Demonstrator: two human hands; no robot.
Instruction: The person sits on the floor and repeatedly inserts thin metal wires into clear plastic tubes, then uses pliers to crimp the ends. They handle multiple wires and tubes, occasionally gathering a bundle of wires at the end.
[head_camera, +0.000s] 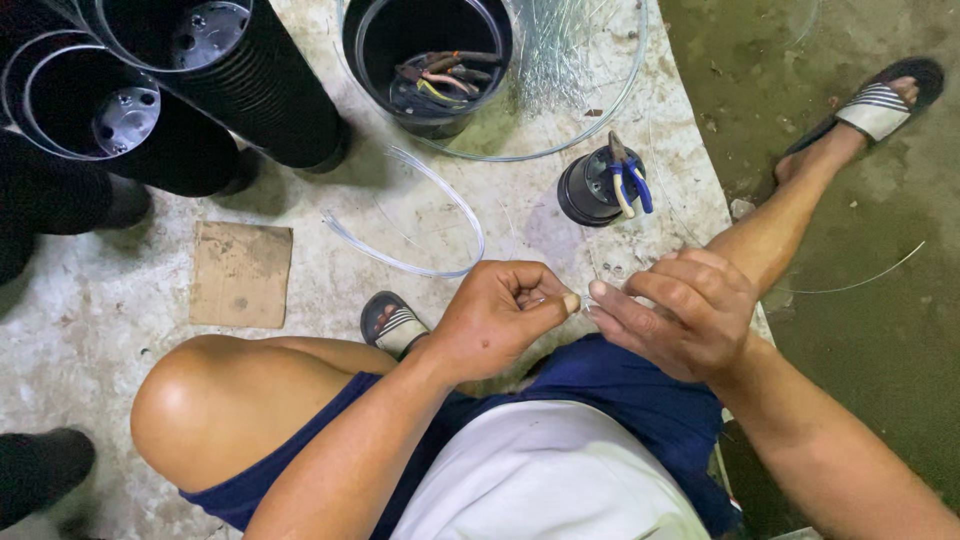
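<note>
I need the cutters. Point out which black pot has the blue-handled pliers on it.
The small black pot right of centre, standing apart with the blue-handled pliers resting across its top. The big tub holds cable scraps; the stacked pots lie tipped over.

The person wears dark blue shorts (640, 390) and a plain white shirt (545, 475) — arms and legs are bare, no sleeves reaching the forearms. On each foot sits a black slide sandal with a grey-and-white striped strap — one on the left foot (392, 325), one on the right foot (880, 105).
</note>
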